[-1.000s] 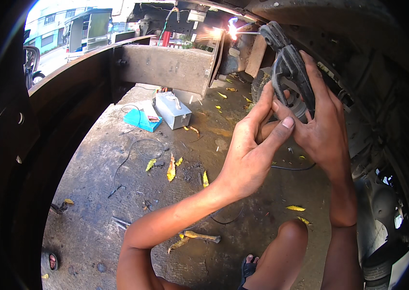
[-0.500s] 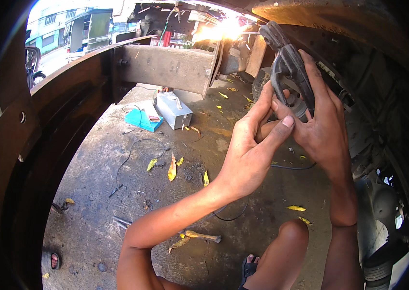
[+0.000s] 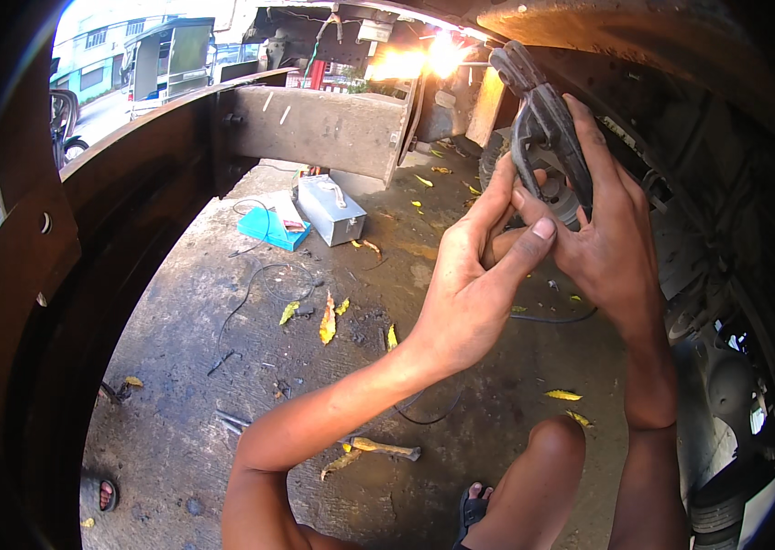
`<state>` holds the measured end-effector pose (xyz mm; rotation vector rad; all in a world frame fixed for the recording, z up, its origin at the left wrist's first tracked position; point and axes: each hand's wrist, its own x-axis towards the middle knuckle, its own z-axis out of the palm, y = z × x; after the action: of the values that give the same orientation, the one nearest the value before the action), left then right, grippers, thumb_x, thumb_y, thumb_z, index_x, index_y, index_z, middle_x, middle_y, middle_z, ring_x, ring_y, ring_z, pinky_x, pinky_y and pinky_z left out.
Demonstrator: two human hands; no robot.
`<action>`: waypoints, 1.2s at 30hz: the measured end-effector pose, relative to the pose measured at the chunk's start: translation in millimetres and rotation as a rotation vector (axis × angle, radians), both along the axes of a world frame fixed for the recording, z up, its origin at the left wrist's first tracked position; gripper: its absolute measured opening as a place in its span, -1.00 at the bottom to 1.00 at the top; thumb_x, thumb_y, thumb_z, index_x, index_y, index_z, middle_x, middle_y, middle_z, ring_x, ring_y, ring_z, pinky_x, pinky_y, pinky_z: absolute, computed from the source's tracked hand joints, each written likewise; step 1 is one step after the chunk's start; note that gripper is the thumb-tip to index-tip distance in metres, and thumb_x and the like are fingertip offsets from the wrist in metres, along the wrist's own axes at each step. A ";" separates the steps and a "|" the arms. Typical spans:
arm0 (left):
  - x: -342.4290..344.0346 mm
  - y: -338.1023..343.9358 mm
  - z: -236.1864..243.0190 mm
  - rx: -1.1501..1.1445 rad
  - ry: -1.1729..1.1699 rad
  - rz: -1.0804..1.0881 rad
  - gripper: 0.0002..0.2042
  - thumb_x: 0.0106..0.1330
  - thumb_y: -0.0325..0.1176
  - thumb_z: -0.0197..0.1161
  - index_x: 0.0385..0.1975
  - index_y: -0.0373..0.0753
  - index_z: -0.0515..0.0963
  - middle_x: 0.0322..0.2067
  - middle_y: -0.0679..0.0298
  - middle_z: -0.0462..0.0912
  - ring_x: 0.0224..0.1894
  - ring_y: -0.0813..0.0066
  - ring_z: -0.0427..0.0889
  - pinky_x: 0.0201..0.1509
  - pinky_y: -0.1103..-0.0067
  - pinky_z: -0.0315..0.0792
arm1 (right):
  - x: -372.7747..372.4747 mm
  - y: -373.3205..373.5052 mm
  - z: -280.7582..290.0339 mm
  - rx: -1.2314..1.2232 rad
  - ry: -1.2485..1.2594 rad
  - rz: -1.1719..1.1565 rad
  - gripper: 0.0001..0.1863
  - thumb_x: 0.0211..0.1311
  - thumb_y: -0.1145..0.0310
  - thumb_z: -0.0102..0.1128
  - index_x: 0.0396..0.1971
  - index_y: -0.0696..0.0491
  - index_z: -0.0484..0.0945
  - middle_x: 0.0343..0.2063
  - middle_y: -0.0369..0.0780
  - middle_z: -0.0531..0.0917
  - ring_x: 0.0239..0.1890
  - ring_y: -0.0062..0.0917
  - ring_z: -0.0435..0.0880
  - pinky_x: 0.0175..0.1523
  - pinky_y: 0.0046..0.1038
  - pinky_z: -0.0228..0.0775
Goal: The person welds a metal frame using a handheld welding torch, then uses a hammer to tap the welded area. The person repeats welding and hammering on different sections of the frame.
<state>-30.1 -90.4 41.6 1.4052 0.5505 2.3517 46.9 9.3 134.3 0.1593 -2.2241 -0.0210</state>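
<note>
At one o'clock, the right hand [image 3: 612, 247] wraps around a dark bundle of cables [image 3: 543, 119]. The left hand [image 3: 474, 280] pinches the bundle's lower end between thumb and fingers. At ten o'clock on the floor [image 3: 222, 367] sits a grey metal box [image 3: 332, 209].

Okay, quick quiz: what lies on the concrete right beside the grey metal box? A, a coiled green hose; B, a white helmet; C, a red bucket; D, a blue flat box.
D: the blue flat box lies on the concrete ground against the left side of the grey metal box, well beyond both hands.
</note>
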 end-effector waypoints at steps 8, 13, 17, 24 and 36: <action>2.5 -0.8 3.5 0.052 -0.074 -0.033 -0.36 0.43 -0.51 0.08 0.40 -0.53 -0.07 0.07 0.27 0.40 0.00 0.70 0.43 0.11 0.74 0.32 | -2.2 -1.0 -2.4 -0.080 -0.013 0.050 -0.16 0.10 0.30 0.41 0.35 0.16 0.18 -0.04 0.10 0.59 -0.04 -0.09 0.67 -0.06 -0.25 0.56; 3.5 -2.8 0.7 0.039 -0.050 0.004 -0.35 0.43 -0.50 0.08 0.42 -0.48 -0.08 0.03 0.22 0.48 -0.01 0.64 0.48 0.16 0.68 0.35 | 0.8 4.9 -5.4 0.066 0.032 0.035 -0.15 0.10 0.26 0.41 0.36 0.15 0.18 -0.04 0.12 0.59 -0.03 -0.05 0.65 -0.01 -0.21 0.52; 5.7 -3.4 -2.7 0.053 -0.008 -0.012 -0.32 0.44 -0.47 0.10 0.42 -0.50 -0.14 0.03 0.13 0.56 0.05 0.63 0.47 0.18 0.66 0.33 | 1.0 1.4 -10.3 0.051 0.075 0.068 -0.13 0.09 0.21 0.43 0.35 0.19 0.19 -0.01 0.13 0.57 -0.03 -0.02 0.64 0.01 -0.21 0.51; 7.6 3.2 -3.0 0.052 -0.017 -0.013 -0.32 0.44 -0.48 0.09 0.42 -0.51 -0.14 0.00 0.09 0.59 0.05 0.64 0.46 0.17 0.67 0.32 | 1.3 8.9 -11.7 0.034 0.062 0.035 -0.10 0.08 0.16 0.43 0.35 0.19 0.18 -0.01 0.14 0.57 -0.02 0.00 0.63 0.01 -0.20 0.50; 10.5 10.2 -10.6 0.008 -0.078 0.020 -0.35 0.44 -0.46 0.10 0.41 -0.49 -0.06 -0.02 0.15 0.60 0.03 0.65 0.46 0.16 0.67 0.32 | -2.0 19.0 -32.5 -0.043 0.091 0.055 -0.09 0.03 0.24 0.44 0.34 0.21 0.16 0.04 0.15 0.54 0.03 -0.05 0.64 0.07 -0.22 0.50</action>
<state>-19.6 -80.2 30.9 1.3105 0.5365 2.4156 44.9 28.3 101.8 0.1918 -2.1265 0.0480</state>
